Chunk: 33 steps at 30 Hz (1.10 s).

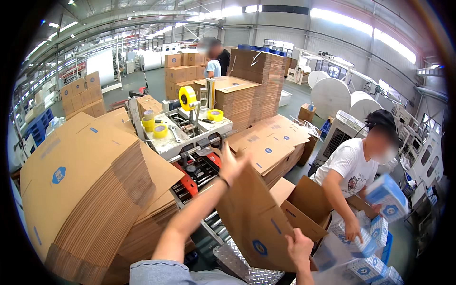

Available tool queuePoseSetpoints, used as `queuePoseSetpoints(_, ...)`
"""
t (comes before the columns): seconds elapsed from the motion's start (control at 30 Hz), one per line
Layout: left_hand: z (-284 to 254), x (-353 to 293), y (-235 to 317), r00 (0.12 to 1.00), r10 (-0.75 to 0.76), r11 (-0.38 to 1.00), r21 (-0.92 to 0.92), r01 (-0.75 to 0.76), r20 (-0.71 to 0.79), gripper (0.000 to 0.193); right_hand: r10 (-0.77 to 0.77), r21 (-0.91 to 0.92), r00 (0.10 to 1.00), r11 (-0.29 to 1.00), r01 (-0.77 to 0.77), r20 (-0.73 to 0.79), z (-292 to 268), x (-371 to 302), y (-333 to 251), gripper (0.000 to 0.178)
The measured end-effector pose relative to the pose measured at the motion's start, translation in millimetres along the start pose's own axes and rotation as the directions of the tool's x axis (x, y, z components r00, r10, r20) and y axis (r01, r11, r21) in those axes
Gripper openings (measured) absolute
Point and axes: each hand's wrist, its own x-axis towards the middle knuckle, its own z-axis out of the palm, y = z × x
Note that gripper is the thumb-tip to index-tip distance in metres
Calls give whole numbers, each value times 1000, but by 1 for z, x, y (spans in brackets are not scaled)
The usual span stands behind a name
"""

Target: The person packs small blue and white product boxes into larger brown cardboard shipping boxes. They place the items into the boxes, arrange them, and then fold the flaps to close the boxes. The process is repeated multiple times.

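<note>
A brown cardboard box with a blue printed mark stands tilted in front of me, folded nearly flat. My right hand is closed on its lower right edge, fingers wrapped round the board. At its upper left edge is my left hand, thumb raised and fingers smeared by motion, so its grip is unclear. Just right of the board sits an open carton with its flaps up. A co-worker in a white shirt beside it handles blue-and-white wrapped packs.
Tall stacks of flat cardboard rise at my left, with more flat boxes ahead. Between them stands a taping machine holding yellow tape rolls beside a roller conveyor. Below the board lies a metal tread plate.
</note>
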Motion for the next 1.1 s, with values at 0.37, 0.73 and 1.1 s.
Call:
queuePoseSetpoints(0.37, 71, -162, -34, 822, -424, 842, -171, 512, 380, 147, 394, 161, 865, 876, -456, 310, 24, 24, 87, 42)
queuePoseSetpoints(0.73, -52, -166, -34, 211, -153, 918, 60, 391, 966, 116, 305, -260, 837, 944, -203, 455, -52, -48, 83, 38)
queuePoseSetpoints(1.1, 23, -298, -27, -352, 36, 664, -285, -691, 935, 104, -295, -285, 925, 890, 357, 239, -8, -45, 53, 115)
